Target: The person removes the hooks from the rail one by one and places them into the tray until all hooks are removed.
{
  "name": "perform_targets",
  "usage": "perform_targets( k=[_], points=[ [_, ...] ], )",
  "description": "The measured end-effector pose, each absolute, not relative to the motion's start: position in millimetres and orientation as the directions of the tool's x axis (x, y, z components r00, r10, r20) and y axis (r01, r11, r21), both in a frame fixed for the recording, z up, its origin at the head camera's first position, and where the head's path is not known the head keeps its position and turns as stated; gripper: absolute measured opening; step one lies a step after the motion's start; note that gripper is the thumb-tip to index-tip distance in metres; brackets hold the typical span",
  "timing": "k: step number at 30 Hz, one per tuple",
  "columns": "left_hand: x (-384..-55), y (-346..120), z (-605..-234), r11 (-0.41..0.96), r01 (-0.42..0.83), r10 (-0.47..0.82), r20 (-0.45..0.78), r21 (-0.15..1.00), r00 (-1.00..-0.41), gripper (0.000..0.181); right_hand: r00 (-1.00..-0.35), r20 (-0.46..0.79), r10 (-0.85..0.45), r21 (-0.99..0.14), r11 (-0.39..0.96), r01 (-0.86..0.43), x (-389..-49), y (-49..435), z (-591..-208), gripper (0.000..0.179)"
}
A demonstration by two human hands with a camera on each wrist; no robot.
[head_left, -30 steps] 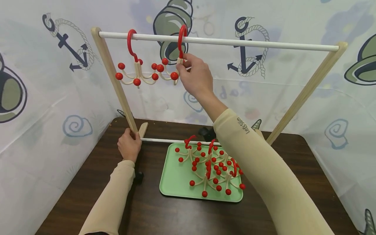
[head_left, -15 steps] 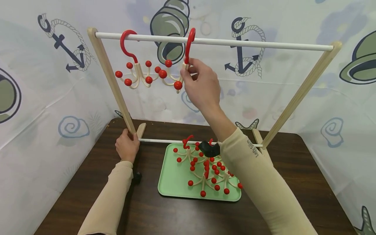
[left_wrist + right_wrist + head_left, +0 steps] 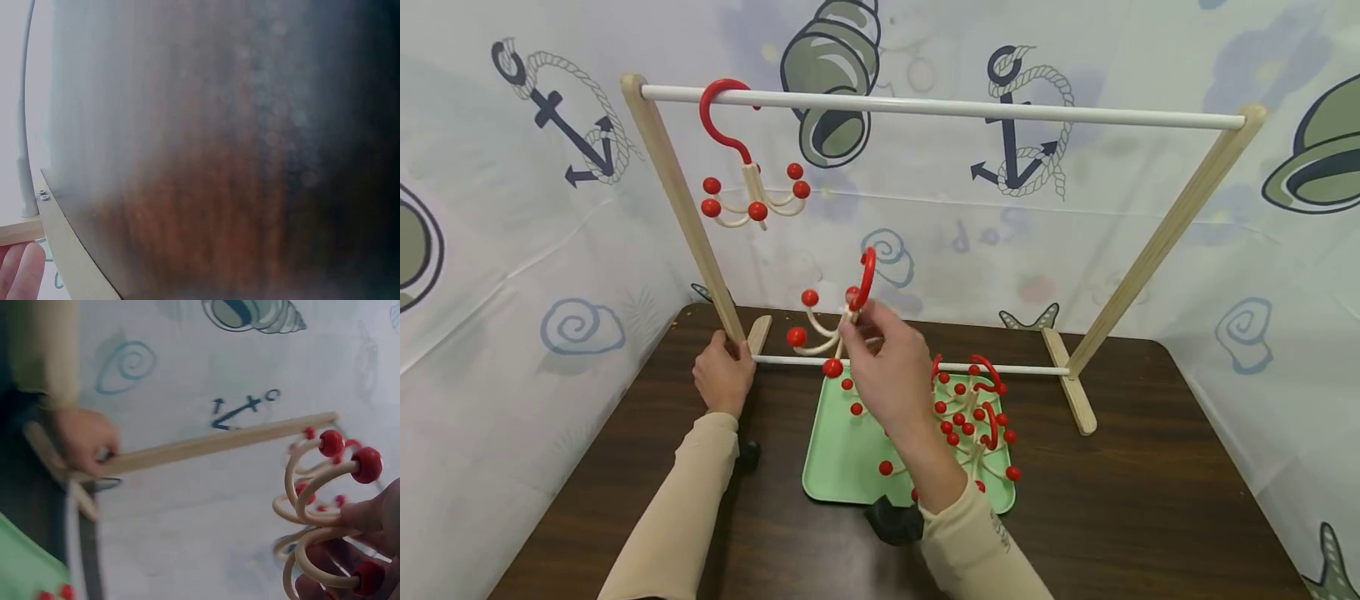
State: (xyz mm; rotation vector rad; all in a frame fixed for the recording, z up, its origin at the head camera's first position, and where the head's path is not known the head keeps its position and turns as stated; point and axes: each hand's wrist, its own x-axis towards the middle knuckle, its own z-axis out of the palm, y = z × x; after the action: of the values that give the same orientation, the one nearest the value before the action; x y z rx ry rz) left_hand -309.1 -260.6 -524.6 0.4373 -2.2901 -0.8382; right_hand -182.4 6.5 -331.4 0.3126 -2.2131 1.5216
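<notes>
My right hand pinches the stem of a small hanger, which has a red hook and beige curved arms tipped with red balls. It is held in the air over the back of a green tray, off the rail. In the right wrist view the hanger's arms stick out beside my fingers. A matching hanger hangs from the white rail near its left end. My left hand grips the foot of the rack's left wooden post; the left wrist view is mostly blurred.
Several more hangers lie on the right part of the tray, partly hidden by my right arm. The rack's right post stands on a wooden foot. A lower white bar runs behind the tray. Patterned cloth hangs behind the dark table.
My right hand has taken the second hanger off the rail and brought it down toward the tray. The hanger left on the rail has swung and turned. My left hand stays at the post.
</notes>
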Motion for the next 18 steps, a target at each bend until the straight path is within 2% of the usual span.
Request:
perform_targets(
  k=[4, 10, 15, 18],
  points=[
    [-309, -260, -523, 0.74, -0.059, -0.489, 0.476, 0.67, -0.73, 0.021, -0.923, 0.386, 0.005, -0.864, 0.353, -0.359, -175, -6, -380, 0.021],
    [-309, -260, -522, 0.746, -0.061, -0.49, 0.483, 0.663, -0.726, 0.02, -0.962, 0.272, -0.036, -0.87, 0.418, -0.262, -171, -20, -433, 0.028],
    [-307, -261, -523, 0.75, -0.07, -0.49, 0.481, 0.658, -0.727, 0.019, -0.964, 0.264, -0.025, -0.821, 0.519, -0.238, -173, -24, -459, 0.026],
    [-307, -261, -524, 0.756, -0.063, -0.48, 0.486, 0.652, -0.73, 0.02, -0.958, 0.286, -0.021, -0.775, 0.583, -0.244, -175, -26, -470, 0.019]
  ],
)
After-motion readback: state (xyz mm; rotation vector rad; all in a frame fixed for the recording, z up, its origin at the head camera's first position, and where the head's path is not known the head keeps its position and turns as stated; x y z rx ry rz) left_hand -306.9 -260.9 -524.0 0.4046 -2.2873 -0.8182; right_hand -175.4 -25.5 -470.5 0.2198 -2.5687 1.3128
